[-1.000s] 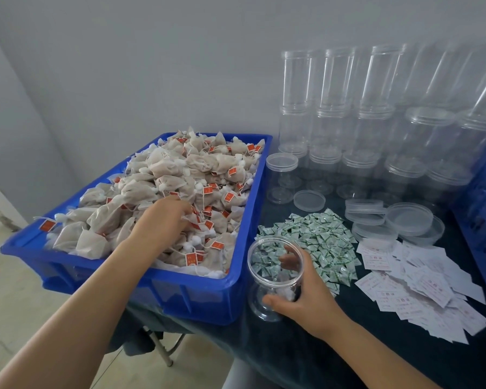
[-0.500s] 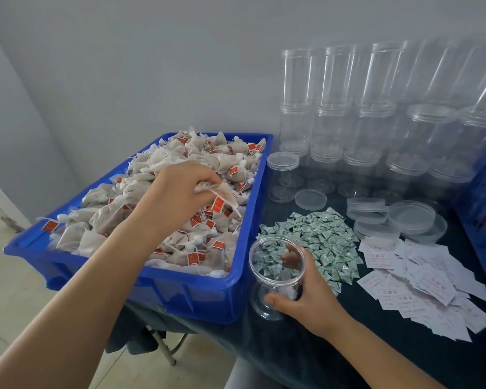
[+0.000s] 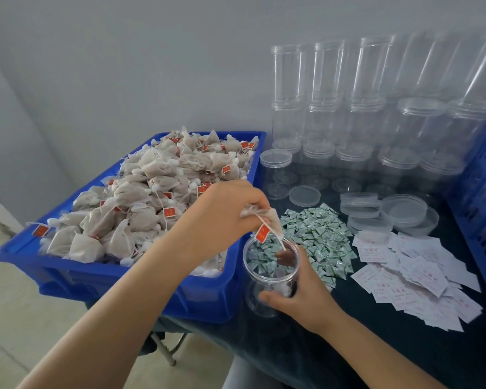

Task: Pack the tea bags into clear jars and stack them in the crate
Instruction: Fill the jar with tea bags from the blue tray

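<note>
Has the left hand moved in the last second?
Yes. The left hand has carried a tea bag rightward out of the blue tray to above the open jar.

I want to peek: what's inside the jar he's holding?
The jar looks nearly empty; something small and white lies at the bottom. A tea bag hangs above it. The right hand hides part.

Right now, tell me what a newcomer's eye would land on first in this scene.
First, the blue tray at left, heaped with tea bags bearing red tags. Next, the two hands at centre: the left hand pinches one tea bag above the open jar, which the right hand grips on the dark table. Behind, at right, stacked empty clear jars rise against the wall.
</note>
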`<state>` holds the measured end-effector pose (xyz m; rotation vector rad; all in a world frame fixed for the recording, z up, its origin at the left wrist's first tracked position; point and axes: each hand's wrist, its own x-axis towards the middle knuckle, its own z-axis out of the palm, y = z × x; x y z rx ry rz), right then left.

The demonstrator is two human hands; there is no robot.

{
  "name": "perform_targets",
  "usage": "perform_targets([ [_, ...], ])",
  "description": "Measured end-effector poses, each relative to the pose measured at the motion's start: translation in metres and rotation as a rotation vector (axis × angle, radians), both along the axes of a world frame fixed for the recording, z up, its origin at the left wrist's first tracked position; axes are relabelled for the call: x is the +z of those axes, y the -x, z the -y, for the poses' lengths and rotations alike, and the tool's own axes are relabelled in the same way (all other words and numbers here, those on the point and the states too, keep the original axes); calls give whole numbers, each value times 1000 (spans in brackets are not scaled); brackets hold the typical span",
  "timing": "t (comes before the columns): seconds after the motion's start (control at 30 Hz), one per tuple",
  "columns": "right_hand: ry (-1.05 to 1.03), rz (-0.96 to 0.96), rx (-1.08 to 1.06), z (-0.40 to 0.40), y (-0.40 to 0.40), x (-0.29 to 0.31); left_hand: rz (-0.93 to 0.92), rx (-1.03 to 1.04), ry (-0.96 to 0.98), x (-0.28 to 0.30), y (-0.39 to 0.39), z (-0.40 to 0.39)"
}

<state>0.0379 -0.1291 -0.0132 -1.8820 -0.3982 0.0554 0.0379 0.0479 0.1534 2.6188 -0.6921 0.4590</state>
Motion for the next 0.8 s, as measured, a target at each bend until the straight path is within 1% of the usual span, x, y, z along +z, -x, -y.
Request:
perform_targets([
  [0.4, -69, 28, 19, -3, 0, 0, -124, -39, -29, -28, 2, 12],
  [0.5, -76, 38, 21, -2, 0, -1, -160, -34, -78, -32, 1, 15],
  [0.6, -70, 42, 20, -2, -1, -1, -195, -25, -170, -35, 2, 20],
  [0.8, -71, 54, 16, -3, -1, -1, -181, 19, -335, -37, -1, 32],
])
